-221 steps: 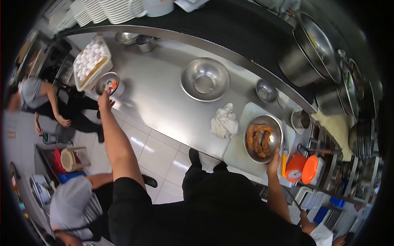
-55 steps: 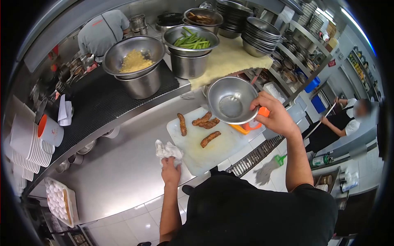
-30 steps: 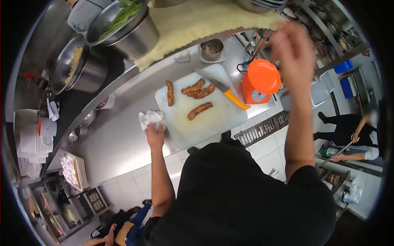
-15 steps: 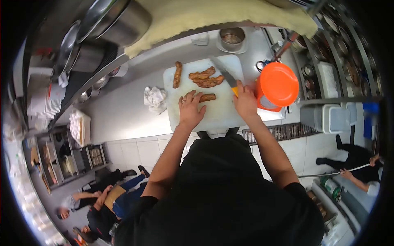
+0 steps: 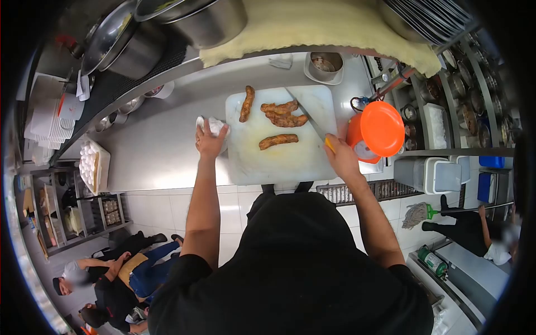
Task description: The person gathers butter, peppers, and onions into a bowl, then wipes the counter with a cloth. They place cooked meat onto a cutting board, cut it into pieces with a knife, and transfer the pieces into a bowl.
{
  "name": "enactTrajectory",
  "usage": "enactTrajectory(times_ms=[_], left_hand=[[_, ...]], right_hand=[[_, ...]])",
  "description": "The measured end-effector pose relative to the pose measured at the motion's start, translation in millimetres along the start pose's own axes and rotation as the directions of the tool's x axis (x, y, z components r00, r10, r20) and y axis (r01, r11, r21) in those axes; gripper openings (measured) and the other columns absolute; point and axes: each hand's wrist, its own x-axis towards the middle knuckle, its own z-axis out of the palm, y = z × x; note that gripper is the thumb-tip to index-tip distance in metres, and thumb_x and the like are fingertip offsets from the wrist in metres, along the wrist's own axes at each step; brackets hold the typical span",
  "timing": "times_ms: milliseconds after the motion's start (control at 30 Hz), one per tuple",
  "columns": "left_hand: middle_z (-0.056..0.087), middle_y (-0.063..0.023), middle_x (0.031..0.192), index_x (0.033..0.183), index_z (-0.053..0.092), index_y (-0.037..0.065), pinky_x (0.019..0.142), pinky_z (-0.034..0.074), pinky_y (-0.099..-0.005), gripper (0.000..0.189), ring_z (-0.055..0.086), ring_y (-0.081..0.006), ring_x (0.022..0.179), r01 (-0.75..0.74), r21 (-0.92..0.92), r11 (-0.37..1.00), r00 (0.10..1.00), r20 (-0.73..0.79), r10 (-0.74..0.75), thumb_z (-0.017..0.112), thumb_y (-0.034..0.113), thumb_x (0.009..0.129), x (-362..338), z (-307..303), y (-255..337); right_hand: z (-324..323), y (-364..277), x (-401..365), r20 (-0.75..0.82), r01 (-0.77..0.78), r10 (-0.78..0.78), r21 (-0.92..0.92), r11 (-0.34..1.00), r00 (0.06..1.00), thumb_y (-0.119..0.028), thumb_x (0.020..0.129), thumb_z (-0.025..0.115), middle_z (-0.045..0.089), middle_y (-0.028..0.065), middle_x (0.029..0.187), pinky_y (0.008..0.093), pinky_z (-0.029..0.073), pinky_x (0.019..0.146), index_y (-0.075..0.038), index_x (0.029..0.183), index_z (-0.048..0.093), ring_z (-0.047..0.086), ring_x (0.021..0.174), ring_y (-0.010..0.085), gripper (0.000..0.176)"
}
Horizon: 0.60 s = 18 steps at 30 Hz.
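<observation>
My left hand point(image 5: 209, 142) is on a crumpled white cloth point(image 5: 215, 125) at the left edge of the white cutting board point(image 5: 245, 164), thumb and fingers bent over it. In my right hand point(image 5: 342, 159) is a knife point(image 5: 310, 119) with a yellow handle, its blade slanting over the board's upper right. A browned strip of cooked meat point(image 5: 278, 142) lies across the middle of the board. Above it are further browned meat pieces point(image 5: 286, 119), touching each other. Another meat strip point(image 5: 246, 104) lies upright at the upper left.
An orange container point(image 5: 357, 134) with a round orange lid point(image 5: 382, 128) stands right of the board. Behind it sits a metal pot point(image 5: 325, 66). A shelf with a yellowish cloth point(image 5: 312, 25) overhangs the counter. Co-workers stand at lower left; another person holds a mop point(image 5: 417, 215) at right.
My left hand has left the meat strip on the board and moved left onto the white cloth. The knife stays in my right hand, and the view has shifted. A mop head now shows.
</observation>
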Motion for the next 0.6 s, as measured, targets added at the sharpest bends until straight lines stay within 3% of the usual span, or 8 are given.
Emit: enactTrajectory(times_ms=[33,133,200,300,400,500,600], left_hand=[[0.023,-0.0256,0.169,0.164,0.030,0.014,0.125,0.020,-0.0592,0.108,0.025,-0.0414,0.156,-0.007,0.033,0.999,0.999,0.033,0.006,0.072,0.072,0.082,1.2,6.9,-1.5],[0.026,-0.0235,0.169,0.164,0.033,0.014,0.126,0.019,-0.0539,0.105,0.025,-0.0385,0.157,-0.104,-0.055,0.993,0.985,-0.146,0.095,0.072,0.070,0.084,-8.2,11.6,0.1],[0.025,-0.0221,0.170,0.163,0.035,0.015,0.126,0.018,-0.0575,0.103,0.025,-0.0387,0.157,-0.123,-0.057,0.991,0.973,-0.202,0.109,0.072,0.070,0.084,-16.8,6.8,7.0],[0.032,-0.0201,0.167,0.159,0.042,0.015,0.124,0.021,-0.0597,0.096,0.030,-0.0388,0.154,-0.194,-0.052,0.980,0.956,-0.234,0.177,0.072,0.067,0.084,-18.2,3.9,12.2],[0.047,-0.0162,0.156,0.147,0.056,0.013,0.118,0.029,-0.0595,0.079,0.040,-0.0385,0.147,-0.252,-0.021,0.967,0.951,-0.191,0.244,0.073,0.060,0.086,-16.6,-0.4,7.0],[0.061,-0.0114,0.142,0.131,0.067,0.011,0.109,0.040,-0.0539,0.058,0.052,-0.0364,0.135,-0.321,0.002,0.947,0.932,-0.177,0.317,0.073,0.050,0.088,-10.1,1.0,-1.5],[0.069,-0.0118,0.128,0.121,0.071,0.010,0.098,0.050,-0.0464,0.045,0.062,-0.0356,0.120,-0.347,0.000,0.938,0.922,-0.186,0.341,0.073,0.042,0.090,-1.3,3.7,-7.7]], right_hand=[[1.2,-3.2,-1.7,0.016,0.012,-0.012,-0.018,1.000,1.000,-0.028,0.100,0.064,0.068,0.0195,0.114,0.0529,0.056,0.081,-0.014,0.138,0.058,0.069,0.099,0.0442,0.041],[2.6,-23.4,-8.1,0.059,0.022,-0.018,-0.064,0.998,0.998,-0.028,0.100,0.065,0.069,0.0183,0.115,0.0518,0.057,0.082,-0.015,0.139,0.058,0.069,0.099,0.0434,0.042],[6.5,-36.4,-11.0,0.089,0.016,-0.009,-0.083,0.996,0.996,-0.028,0.099,0.065,0.069,0.0176,0.117,0.0510,0.057,0.083,-0.016,0.140,0.058,0.069,0.100,0.0424,0.043],[11.2,-38.4,-11.6,0.030,0.019,-0.017,-0.053,0.998,0.999,-0.025,0.099,0.065,0.070,0.0199,0.114,0.0508,0.056,0.083,-0.012,0.138,0.059,0.069,0.099,0.0435,0.041],[20.7,-10.0,-10.1,-0.126,-0.006,0.018,0.098,0.995,0.992,-0.023,0.100,0.065,0.070,0.0246,0.108,0.0510,0.055,0.083,-0.006,0.135,0.059,0.068,0.099,0.0459,0.039],[8.7,-5.7,-27.8,-0.258,-0.133,0.167,0.146,0.980,0.951,-0.020,0.101,0.064,0.070,0.0289,0.104,0.0513,0.054,0.083,-0.001,0.132,0.059,0.067,0.099,0.0488,0.037],[3.8,-19.3,-50.7,-0.215,-0.358,0.388,0.167,0.919,0.896,-0.018,0.102,0.062,0.070,0.0302,0.111,0.0495,0.054,0.088,-0.001,0.133,0.059,0.067,0.105,0.0487,0.035]])
